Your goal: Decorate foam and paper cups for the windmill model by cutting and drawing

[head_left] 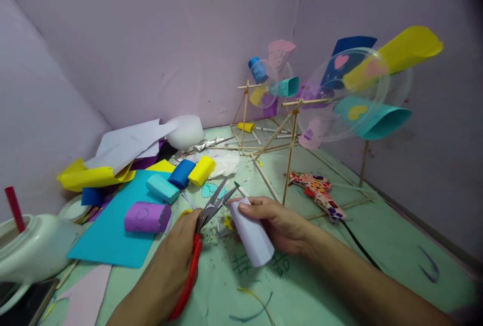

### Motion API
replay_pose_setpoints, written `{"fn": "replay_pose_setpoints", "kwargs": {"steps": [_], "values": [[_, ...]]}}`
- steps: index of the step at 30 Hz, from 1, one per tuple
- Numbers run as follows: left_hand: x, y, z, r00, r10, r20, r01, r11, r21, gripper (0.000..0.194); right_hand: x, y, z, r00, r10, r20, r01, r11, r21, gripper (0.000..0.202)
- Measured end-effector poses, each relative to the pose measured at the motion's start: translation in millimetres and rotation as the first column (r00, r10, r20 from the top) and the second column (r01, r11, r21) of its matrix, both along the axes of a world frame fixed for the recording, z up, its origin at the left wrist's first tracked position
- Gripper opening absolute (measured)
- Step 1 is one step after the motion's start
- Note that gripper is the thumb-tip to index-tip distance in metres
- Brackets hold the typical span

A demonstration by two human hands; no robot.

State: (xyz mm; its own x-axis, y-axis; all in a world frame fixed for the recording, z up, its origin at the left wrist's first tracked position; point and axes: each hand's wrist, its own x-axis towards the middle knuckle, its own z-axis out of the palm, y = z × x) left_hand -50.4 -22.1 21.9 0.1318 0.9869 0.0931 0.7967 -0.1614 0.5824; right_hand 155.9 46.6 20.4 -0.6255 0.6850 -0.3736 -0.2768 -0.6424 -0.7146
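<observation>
We see the left hand wrapped around the red handles of a pair of scissors; its grip is clamped on them, and the blades stand slightly apart, tips pointing up and to the right. The right hand has its grip clamped on a white paper roll, thumb over the upper end, with the roll slanting down towards us above the green bench. The blade tips sit right at the roll's upper edge; we cannot tell whether they are already biting into the paper.

As for progress, we judge the work partly done. Finished rolls lie to the left: a purple roll on a cyan sheet, then a teal roll, a blue roll and a yellow roll side by side. Behind, two stick-framed wheels already carry coloured paper scoops on clear discs. The white roll appears untrimmed and unattached, so its cutting and mounting seem left to do. Small paper scraps lie on the bench beneath the blades.

A patterned glue gun lies to the right of the hands, near the stick frame, its black cord trailing towards us.
</observation>
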Motion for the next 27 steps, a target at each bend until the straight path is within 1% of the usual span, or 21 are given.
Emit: {"fn": "replay_pose_setpoints", "kwargs": {"steps": [6,11,13,16,18,21,24,27], "values": [[3.3,2.1,3.0,0.989,-0.06,-0.132,0.056,0.998,-0.036,0.043,-0.3,-1.0,2.4,1.0,0.014,0.012,-0.014,1.0,0.004,0.034],[4.6,3.1,2.1,0.972,-0.013,-0.235,0.0,0.998,-0.055,0.042,1.1,1.0,4.7,0.989,0.063,-0.133,-0.074,0.994,-0.08,0.021],[5.3,3.7,2.8,0.97,-0.006,-0.243,-0.008,0.998,-0.056,0.041,2.4,2.1,4.5,0.985,0.069,-0.16,-0.085,0.992,-0.095,0.015],[6.0,4.2,4.6,0.973,-0.011,-0.231,0.001,0.999,-0.043,0.041,3.8,3.1,3.0,0.992,0.052,-0.113,-0.061,0.995,-0.079,0.011],[6.0,4.1,5.0,0.976,-0.011,-0.218,0.006,1.0,-0.024,0.041,4.1,3.4,2.2,0.995,0.046,-0.091,-0.053,0.996,-0.076,0.01],[5.4,3.1,4.2,0.979,-0.009,-0.203,0.008,1.0,-0.007,0.041,3.8,3.8,2.3,0.993,0.044,-0.109,-0.055,0.994,-0.095,0.011],[5.3,1.3,2.7,0.979,-0.014,-0.202,0.011,1.0,-0.017,0.042,3.0,3.2,2.9,0.988,0.065,-0.14,-0.081,0.99,-0.115,0.014],[6.3,0.0,1.6,0.976,-0.01,-0.216,0.003,0.999,-0.032,0.042,2.1,1.4,2.3,0.99,0.074,-0.116,-0.086,0.991,-0.1,0.015]]}}
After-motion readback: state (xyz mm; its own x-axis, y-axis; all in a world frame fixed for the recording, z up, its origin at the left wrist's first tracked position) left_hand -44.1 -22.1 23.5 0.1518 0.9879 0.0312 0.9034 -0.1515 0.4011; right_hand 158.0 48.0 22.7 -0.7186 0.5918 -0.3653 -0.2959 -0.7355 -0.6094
